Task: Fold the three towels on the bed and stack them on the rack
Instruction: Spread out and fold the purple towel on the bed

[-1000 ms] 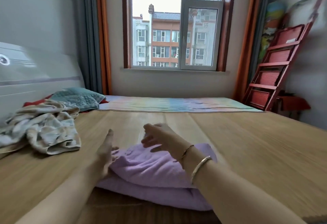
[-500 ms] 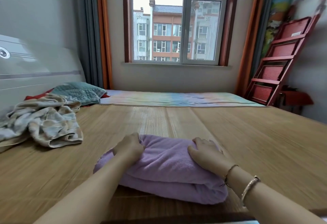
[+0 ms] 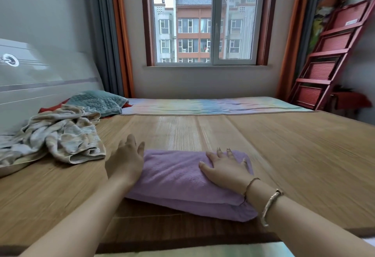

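I see the folded purple towel lower centre on the bed mat. Right hand lies flat on its right end, fingers spread. Left hand at its left edge, fingers straight and together. Crumpled beige towel mid-left, teal towel behind it. Red rack upper right.

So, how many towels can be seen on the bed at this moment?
3. The folded purple towel lies under both hands. The crumpled beige towel lies at the left. The teal towel lies behind it, near the headboard. Others may be hidden under the crumpled one.
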{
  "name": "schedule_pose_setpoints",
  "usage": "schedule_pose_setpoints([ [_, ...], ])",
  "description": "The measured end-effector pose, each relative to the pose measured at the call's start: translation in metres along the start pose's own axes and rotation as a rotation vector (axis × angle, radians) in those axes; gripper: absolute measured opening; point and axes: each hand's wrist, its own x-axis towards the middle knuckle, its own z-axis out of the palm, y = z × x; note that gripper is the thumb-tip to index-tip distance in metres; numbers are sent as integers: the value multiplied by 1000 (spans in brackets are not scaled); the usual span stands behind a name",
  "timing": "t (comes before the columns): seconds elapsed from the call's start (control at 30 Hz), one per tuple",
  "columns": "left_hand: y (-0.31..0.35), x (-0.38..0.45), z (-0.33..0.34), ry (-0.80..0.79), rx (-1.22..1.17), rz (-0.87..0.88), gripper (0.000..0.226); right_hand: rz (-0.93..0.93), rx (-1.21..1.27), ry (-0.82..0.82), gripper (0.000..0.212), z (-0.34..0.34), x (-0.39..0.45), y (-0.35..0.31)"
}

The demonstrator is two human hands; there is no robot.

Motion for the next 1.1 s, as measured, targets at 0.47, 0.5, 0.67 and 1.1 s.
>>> schedule_pose_setpoints([
  [0.47, 3, 15, 3, -33, 25, 134, 26, 38, 78, -62, 58, 2, 4, -6],
  [0.5, -4, 12, 12, -117, 84, 91, 32, 47, 59, -73, 59, 8, 2, -6],
  [0.67, -22, -14, 41, -259, 98, -103, 60, 36, -18, -52, 61, 32, -2, -8],
  [1.1, -28, -8, 16, -780, -595, -304, 101, 572, 846, 79, 86, 7, -47, 44],
])
